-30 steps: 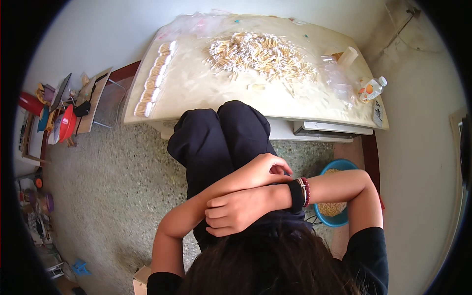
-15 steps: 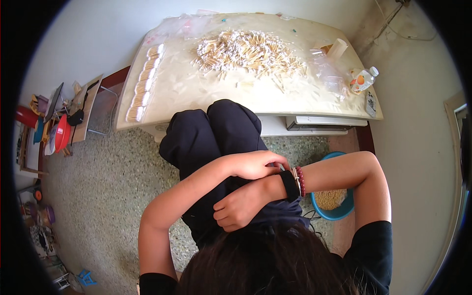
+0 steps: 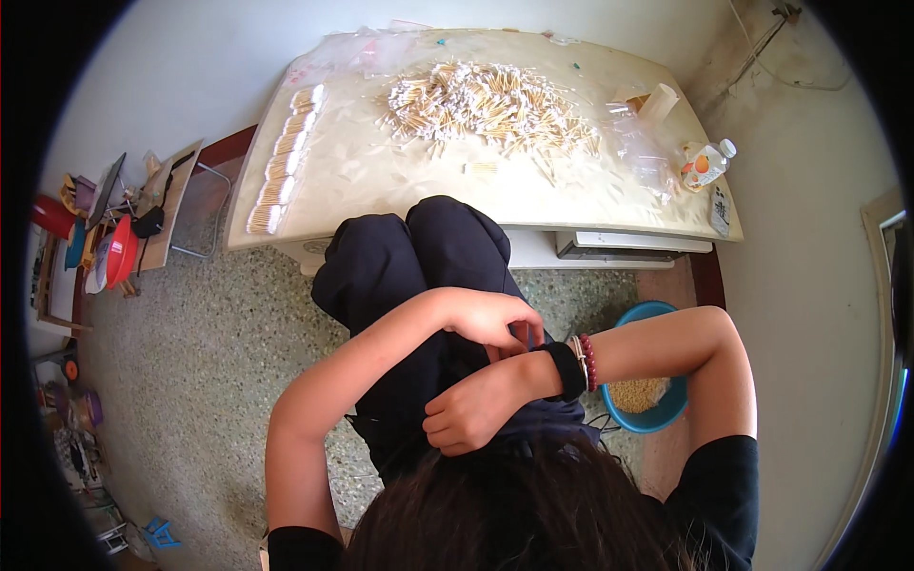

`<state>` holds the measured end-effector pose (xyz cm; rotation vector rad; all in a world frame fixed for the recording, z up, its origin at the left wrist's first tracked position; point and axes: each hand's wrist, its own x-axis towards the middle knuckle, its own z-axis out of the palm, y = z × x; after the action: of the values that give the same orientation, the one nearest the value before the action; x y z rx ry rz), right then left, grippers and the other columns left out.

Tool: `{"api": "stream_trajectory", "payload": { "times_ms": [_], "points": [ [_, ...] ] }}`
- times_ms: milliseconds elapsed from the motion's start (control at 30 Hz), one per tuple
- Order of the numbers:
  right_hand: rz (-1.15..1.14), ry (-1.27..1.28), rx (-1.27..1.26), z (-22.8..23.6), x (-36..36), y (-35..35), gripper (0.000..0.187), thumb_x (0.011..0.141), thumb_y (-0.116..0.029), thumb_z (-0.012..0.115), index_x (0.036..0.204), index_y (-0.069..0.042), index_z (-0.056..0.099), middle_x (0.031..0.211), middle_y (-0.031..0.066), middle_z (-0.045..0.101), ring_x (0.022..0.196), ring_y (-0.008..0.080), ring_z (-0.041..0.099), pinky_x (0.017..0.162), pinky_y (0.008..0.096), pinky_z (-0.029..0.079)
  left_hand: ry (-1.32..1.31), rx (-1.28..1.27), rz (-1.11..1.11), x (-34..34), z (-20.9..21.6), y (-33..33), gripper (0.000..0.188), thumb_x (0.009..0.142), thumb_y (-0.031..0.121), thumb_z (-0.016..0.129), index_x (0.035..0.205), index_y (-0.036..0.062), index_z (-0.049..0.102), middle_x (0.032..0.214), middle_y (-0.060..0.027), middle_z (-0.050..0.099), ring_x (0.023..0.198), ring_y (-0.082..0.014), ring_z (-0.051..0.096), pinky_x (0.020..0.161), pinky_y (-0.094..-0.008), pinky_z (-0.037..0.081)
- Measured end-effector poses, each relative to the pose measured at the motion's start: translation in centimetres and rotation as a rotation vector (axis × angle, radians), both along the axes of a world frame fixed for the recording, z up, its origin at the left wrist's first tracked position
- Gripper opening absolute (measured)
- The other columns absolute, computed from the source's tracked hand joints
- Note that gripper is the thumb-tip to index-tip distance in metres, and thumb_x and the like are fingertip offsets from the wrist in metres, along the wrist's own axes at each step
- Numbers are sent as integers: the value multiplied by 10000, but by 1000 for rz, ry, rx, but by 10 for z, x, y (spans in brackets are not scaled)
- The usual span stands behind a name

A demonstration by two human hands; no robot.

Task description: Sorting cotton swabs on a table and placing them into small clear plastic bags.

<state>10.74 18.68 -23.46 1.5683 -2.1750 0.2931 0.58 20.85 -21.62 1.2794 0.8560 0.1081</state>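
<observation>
My left hand (image 3: 490, 316) hovers over or lightly touches my right wrist, its bent fingers apart, pointing down, with nothing visible in them. My right hand (image 3: 476, 409) lies across my lap with fingers curled in; their inner side is hidden, so I cannot tell what they hold. On the right wrist are a black wristband (image 3: 566, 371) and a red bead bracelet (image 3: 589, 362). Beyond my knees, the table (image 3: 381, 190) bears a large loose heap of cotton swabs (image 3: 486, 105). A column of swab bundles (image 3: 278, 167) lines its left side, and a small swab group (image 3: 483, 167) lies nearer me.
Clear plastic bags (image 3: 647, 162), a beige roll (image 3: 659, 103) and a bottle (image 3: 706, 164) occupy the table's right end. A blue basin (image 3: 633, 421) with pale grains stands on the floor beneath my right forearm. Red bowls (image 3: 120, 251) and a small table (image 3: 171, 200) are at the left.
My left hand has slid left off the wristband, its fingers now more spread. The right hand stays curled on the lap, shifted slightly right. The view has tilted a little.
</observation>
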Motion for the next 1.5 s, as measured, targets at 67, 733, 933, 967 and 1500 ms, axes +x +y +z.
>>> {"api": "stream_trajectory", "payload": {
  "times_ms": [67,733,933,967,1500],
  "points": [
    [-3,-1,5,1,1,-1,90,744,-178,570,698,-104,546,751,-4,505,724,139,511,620,270,386,17,-30,17,-5,3,1,253,892,118,574,1078,-36,498,1018,-129,555,857,-174,616,731,-311,555],
    [-616,-285,153,-119,-35,40,158,740,-192,601,682,-53,552,737,72,572,704,226,593,622,338,463,202,1091,858,34,37,-31,150,894,15,523,1014,29,434,777,-150,606,658,-284,621,574,-334,485],
    [-620,-439,80,-94,-33,77,282,652,-267,647,646,-18,514,697,115,553,592,267,557,505,362,429,347,1470,732,37,13,-42,152,807,24,588,951,21,539,865,-140,635,759,-270,643,653,-354,505],
    [-340,-416,79,-49,-49,67,280,614,-260,649,639,-16,514,680,116,536,582,281,545,501,371,429,286,1627,753,38,5,-44,161,775,31,604,931,16,567,909,-142,642,819,-267,649,692,-355,513],
    [-541,-854,-1187,81,-33,80,201,861,72,440,870,17,633,893,72,612,772,117,579,683,244,478,-7,1108,1523,70,-25,-77,583,682,120,795,1121,27,423,1112,-131,487,980,-260,531,832,-392,432]
  ]
}}
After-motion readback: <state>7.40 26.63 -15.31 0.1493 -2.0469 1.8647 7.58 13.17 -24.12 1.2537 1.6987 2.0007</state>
